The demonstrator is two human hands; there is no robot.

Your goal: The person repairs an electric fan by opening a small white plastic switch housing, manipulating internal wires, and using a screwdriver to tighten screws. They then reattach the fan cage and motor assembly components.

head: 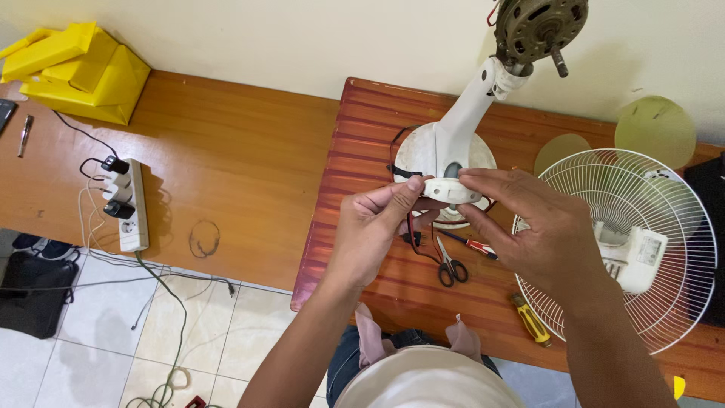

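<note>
A white fan stand (442,143) with a round base rests on the reddish wooden table (355,219); its neck rises to a bare motor (540,26) with a protruding shaft. My left hand (374,230) and my right hand (532,227) both grip a small white plastic cover (451,190) in front of the base, fingers pinching its edges. Black and red wires (411,227) hang from the base under my left fingers. Small black-handled scissors (451,266) and a red-handled screwdriver (472,244) lie just below my hands.
A white wire fan guard (664,302) with a white housing lies at the right. A yellow-handled tool (532,319) sits near the table's front edge. On the left bench are a power strip (132,204) with plugs and a yellow box (79,72). Cables trail over the tiled floor.
</note>
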